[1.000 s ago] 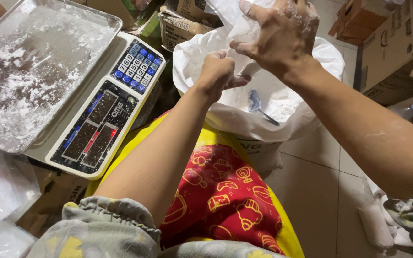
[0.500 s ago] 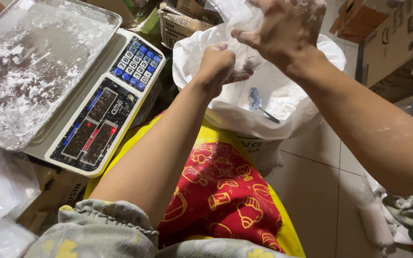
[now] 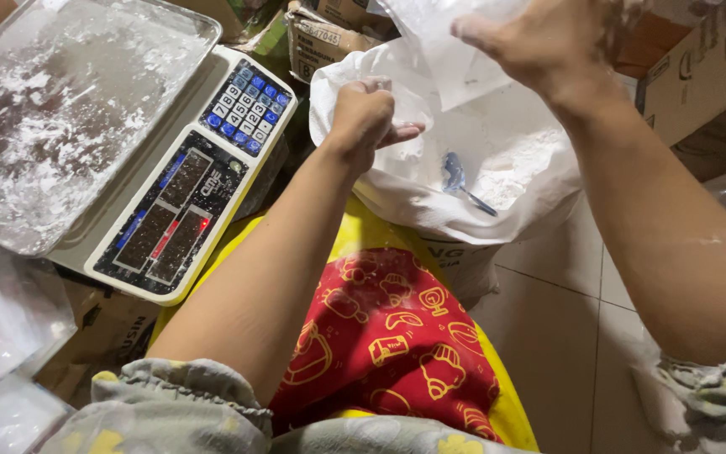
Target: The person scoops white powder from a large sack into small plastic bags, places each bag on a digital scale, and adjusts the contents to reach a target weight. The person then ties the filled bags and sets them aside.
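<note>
Hands are working over a large white sack (image 3: 397,189) of white powder (image 3: 523,160), which is standing open on the floor beyond the person's knees. Left hand (image 3: 365,118) is reaching forward with the arm extended, its fingers (image 3: 397,133) curling together on the lower edge of a small clear plastic bag (image 3: 451,59). Right hand (image 3: 548,38) is being held higher, wrist bent, fingers clamping the bag's upper part. A blue-handled scoop (image 3: 455,176) is lying in the powder. A weighing scale (image 3: 186,176) with a powder-dusted metal tray (image 3: 60,109) is sitting to the left.
</note>
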